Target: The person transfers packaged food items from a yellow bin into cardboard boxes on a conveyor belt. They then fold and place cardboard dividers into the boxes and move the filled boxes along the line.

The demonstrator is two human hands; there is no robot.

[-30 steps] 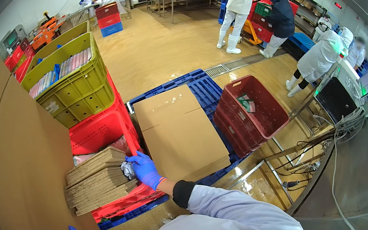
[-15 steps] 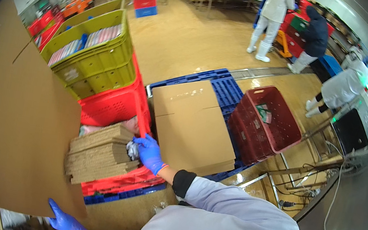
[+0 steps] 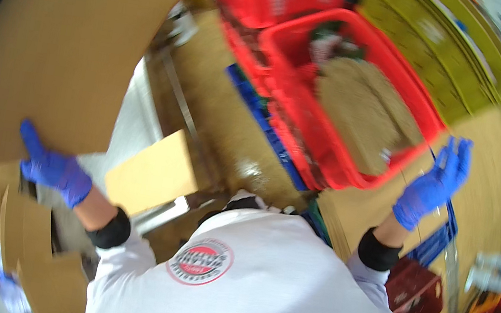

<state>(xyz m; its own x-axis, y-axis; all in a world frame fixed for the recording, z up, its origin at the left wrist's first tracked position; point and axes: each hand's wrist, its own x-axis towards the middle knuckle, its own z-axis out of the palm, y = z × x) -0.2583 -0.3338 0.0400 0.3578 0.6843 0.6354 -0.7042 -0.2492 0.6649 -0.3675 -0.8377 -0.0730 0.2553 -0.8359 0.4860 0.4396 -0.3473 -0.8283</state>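
My left hand (image 3: 54,173) grips the lower edge of a large brown cardboard sheet (image 3: 64,48), its thumb lying on the near face. The sheet stands tall along the left side. On the right, my right hand (image 3: 434,186) is raised with fingers apart and nothing in it. It is just beyond the corner of a red crate (image 3: 342,177). Inside that crate lies a stack of folded cardboard (image 3: 363,109), blurred by motion. A small whitish scrap (image 3: 385,155) shows at the stack's near end.
Olive-green crates (image 3: 431,47) stand behind the red crate. Flat cardboard (image 3: 345,221) lies below my right hand, near a dark red crate (image 3: 415,297). A pale board or carton flap (image 3: 153,174) sits left of centre; brown cartons (image 3: 29,226) are at the lower left.
The view has swung left, so the crates appear farther right. My right hand has come away from the crumpled whitish thing beside the cardboard stack. My left hand still holds the sheet.
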